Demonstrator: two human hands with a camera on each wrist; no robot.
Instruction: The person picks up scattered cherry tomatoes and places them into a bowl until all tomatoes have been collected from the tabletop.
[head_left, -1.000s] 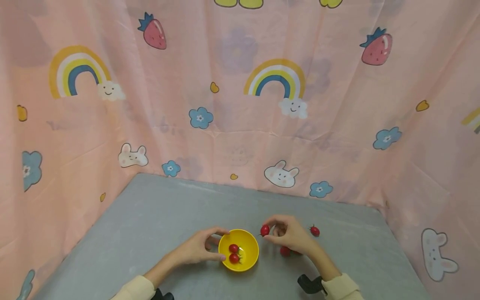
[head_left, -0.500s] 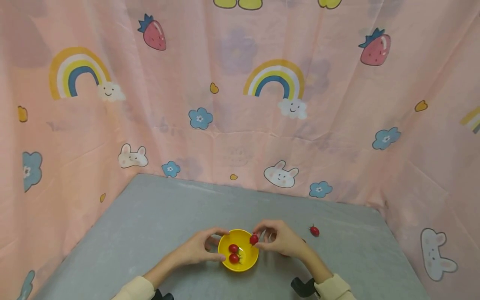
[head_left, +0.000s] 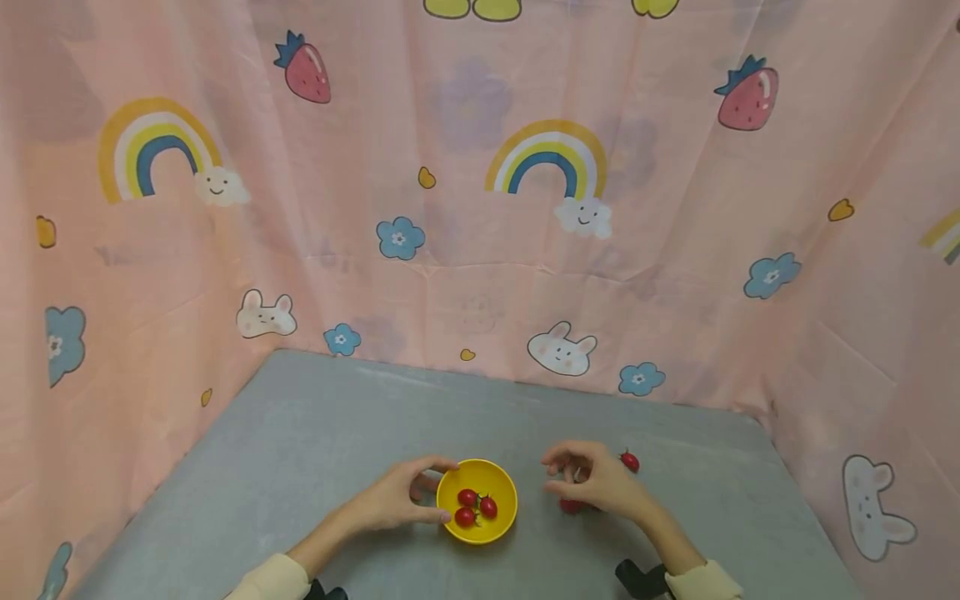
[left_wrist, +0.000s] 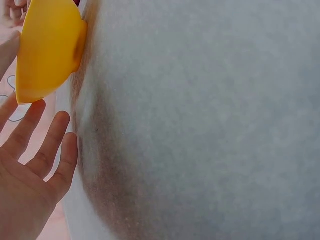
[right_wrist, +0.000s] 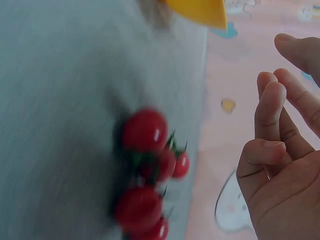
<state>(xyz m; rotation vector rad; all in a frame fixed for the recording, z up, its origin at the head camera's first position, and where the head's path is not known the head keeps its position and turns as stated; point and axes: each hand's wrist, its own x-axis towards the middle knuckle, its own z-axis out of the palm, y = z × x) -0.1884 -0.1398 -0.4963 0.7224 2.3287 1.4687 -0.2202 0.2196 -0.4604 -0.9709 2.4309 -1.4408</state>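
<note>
A small yellow bowl (head_left: 504, 487) stands on the grey table with three cherry tomatoes (head_left: 487, 507) lying inside. From its left side, my left hand (head_left: 397, 496) holds the bowl, thumb at the near rim and index finger at the far rim. In the left wrist view, the lower fingers of that hand spread below the bowl's side (left_wrist: 47, 50). To the right of the bowl, my right hand (head_left: 600, 479) hovers with loosely bent fingers and nothing between them. Several red cherry tomatoes (right_wrist: 145, 130) with green stems lie beneath it, mostly hidden in the head view.
One separate cherry tomato (head_left: 630, 461) rests beyond the right hand. A pink patterned curtain (head_left: 450, 300) hangs along the back and sides of the table (head_left: 360, 417).
My right hand carried a cherry tomato left to the bowl, let it go inside, then moved back right. Two tomatoes in the bowl became three. The left hand stayed in place.
</note>
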